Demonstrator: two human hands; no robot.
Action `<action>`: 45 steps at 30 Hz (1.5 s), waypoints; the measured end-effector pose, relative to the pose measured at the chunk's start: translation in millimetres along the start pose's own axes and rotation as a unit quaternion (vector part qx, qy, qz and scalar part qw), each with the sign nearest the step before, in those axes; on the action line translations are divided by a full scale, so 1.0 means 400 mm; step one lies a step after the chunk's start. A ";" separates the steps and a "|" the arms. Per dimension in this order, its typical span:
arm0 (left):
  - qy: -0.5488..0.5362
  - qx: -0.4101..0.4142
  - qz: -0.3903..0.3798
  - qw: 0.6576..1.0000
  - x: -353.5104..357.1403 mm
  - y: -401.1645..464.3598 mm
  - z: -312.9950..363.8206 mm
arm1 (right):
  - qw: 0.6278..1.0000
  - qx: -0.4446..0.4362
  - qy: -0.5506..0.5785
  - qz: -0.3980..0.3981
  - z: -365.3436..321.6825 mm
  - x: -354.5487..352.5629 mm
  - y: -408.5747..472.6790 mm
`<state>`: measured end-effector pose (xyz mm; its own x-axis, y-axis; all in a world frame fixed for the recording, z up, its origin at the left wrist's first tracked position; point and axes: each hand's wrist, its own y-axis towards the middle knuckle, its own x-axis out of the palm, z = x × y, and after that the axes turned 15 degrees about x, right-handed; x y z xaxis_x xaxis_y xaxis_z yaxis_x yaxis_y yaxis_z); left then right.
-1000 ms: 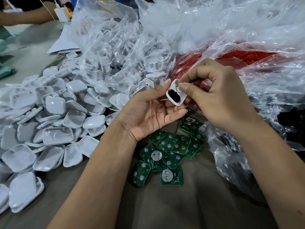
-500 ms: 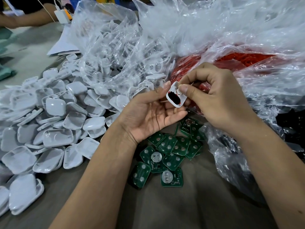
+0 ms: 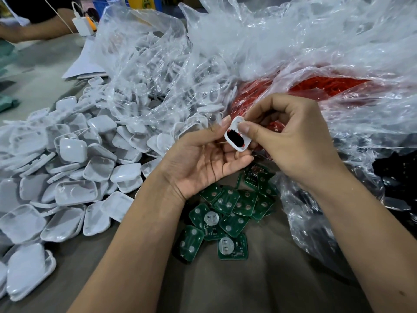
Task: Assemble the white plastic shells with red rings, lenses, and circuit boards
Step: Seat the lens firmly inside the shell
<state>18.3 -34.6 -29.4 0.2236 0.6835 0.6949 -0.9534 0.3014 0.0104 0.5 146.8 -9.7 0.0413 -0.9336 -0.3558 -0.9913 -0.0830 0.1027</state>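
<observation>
One wide-angle head view looks forward and down, close over the table; both forearms enter from the bottom edge toward frame centre.

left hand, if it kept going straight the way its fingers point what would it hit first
Probably the right hand: the left hand points right, cradling the white shell, and their fingers nearly meet. Beyond lies the bag of red rings. Depth is unclear.
</observation>
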 end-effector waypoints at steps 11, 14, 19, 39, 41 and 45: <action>0.012 -0.003 -0.024 1.000 0.000 -0.005 0.000 | 0.967 0.150 0.168 -0.119 -0.010 -0.035 0.002; 0.025 0.008 -0.018 0.999 0.002 -0.005 -0.001 | 0.961 0.184 0.162 -0.128 -0.011 -0.036 0.002; 0.037 0.009 -0.014 0.999 0.002 -0.006 -0.001 | 0.956 0.212 0.153 -0.134 -0.012 -0.036 0.001; 0.056 -0.023 0.019 0.998 -0.008 -0.003 0.008 | 0.975 0.146 0.118 -0.121 0.000 -0.033 0.001; 0.032 -0.025 0.012 0.999 -0.008 -0.004 0.007 | 0.975 0.139 0.146 -0.098 0.000 -0.028 0.001; -0.018 -0.018 0.010 1.000 -0.004 -0.002 0.007 | 0.970 0.121 0.187 -0.095 -0.005 -0.029 0.003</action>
<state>18.2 -37.6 -28.5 0.1958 0.6661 0.7197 -0.9496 0.3120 -0.0304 -0.8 156.9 -3.8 0.2233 -0.9745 0.0204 -0.9601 -0.2235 -0.1684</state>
